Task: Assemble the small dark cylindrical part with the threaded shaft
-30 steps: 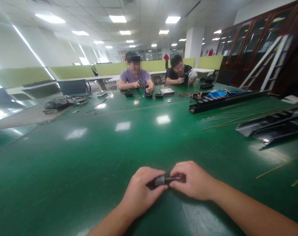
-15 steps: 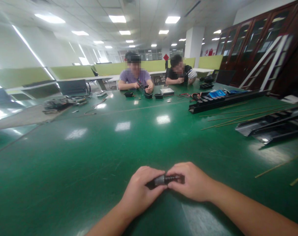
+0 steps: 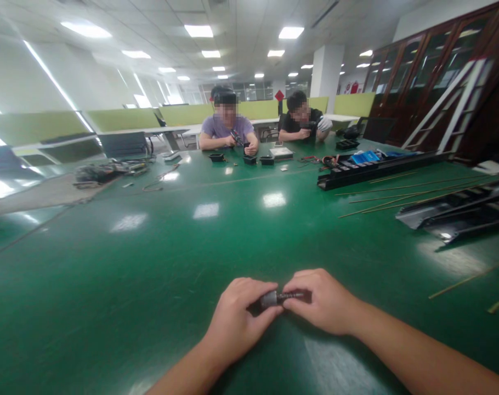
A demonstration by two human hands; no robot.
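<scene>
Grey cylindrical part (image 3: 269, 299) lies gripped in the left hand (image 3: 239, 311); the right hand (image 3: 325, 302) curls around its thin end, grip unclear.

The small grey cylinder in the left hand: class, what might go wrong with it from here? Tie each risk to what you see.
1. The left hand grips the grey cylinder; if that hold slips, it might drop and roll on the glossy green table.
2. The thin ridged shaft points toward the right hand, which is curled close about it, so a sudden slip could poke the skin.
</scene>
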